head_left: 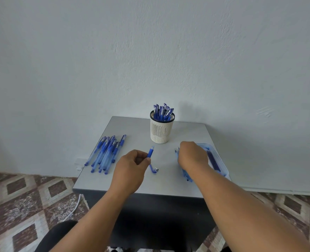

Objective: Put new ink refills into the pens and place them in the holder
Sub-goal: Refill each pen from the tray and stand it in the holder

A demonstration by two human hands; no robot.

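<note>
My left hand (132, 165) pinches a blue pen barrel (150, 152) that points up toward the holder. A pen cap (152, 169) with a small tip piece lies on the table just right of that hand. My right hand (192, 156) reaches down over a heap of refills (186, 175) beside the clear tray (221, 165), which holds dark refills (213, 160); its fingers are hidden. The white slotted holder (161, 130) at the back is full of several blue pens. A pile of blue pens (106, 153) lies at the left.
The small grey table (168, 184) stands against a white wall, with its front edge near my forearms. A white cable (74, 208) runs over the patterned tile floor at the left. A dark cabinet front sits below the tabletop.
</note>
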